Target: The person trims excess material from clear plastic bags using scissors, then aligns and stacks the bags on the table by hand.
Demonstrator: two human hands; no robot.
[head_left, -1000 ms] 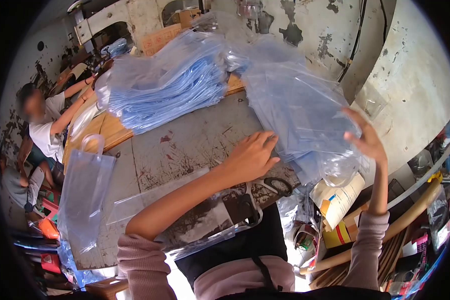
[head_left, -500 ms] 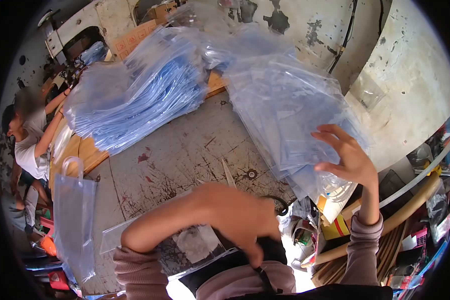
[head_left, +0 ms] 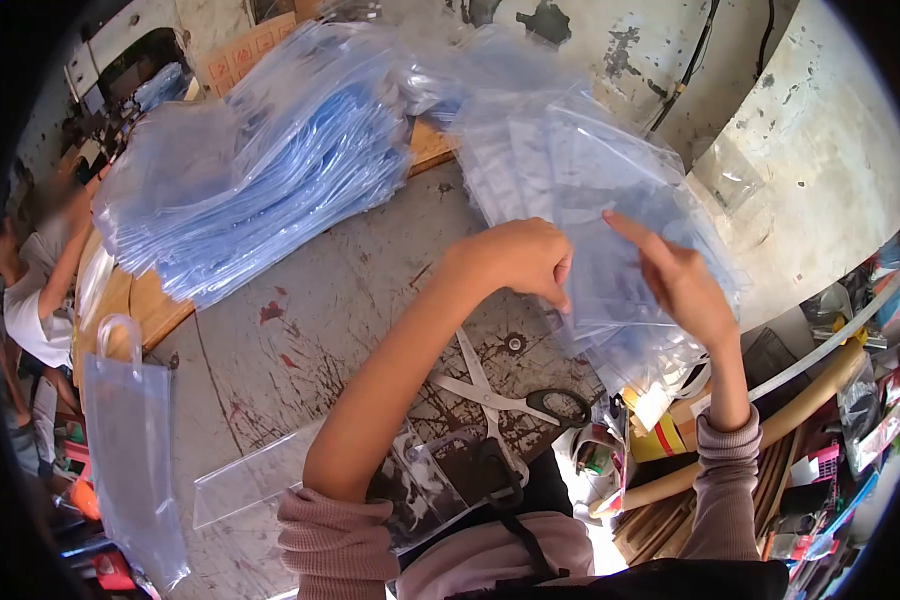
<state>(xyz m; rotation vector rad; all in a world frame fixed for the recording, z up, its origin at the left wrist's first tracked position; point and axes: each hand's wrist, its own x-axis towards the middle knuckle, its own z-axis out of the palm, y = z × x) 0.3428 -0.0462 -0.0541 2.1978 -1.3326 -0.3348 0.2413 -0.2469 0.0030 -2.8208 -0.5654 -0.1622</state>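
A pile of clear, bluish plastic bags (head_left: 620,180) lies at the right of the worktable. My left hand (head_left: 525,258) is at the pile's left edge, fingers curled together; whether they pinch a sheet is hidden. Over the pile's right side hovers my right hand (head_left: 682,285), its index finger stretched out and the others loosely bent, with nothing visible in it. Two pairs of scissors, one with black handles (head_left: 560,405), lie crossed on the table in front of me, below my left hand.
A tall stack of bluish plastic bags (head_left: 300,190) fills the table's back left. One clear bag with handles (head_left: 130,440) lies at the left edge. Clear flat pieces (head_left: 255,475) lie near my left forearm. Another person (head_left: 45,290) works at far left. Cardboard tubes (head_left: 830,390) stand right.
My left hand has moved from the near table edge, over the scissors, up to the bag pile, uncovering the scissors. My right hand has shifted slightly, its index finger now pointing left.
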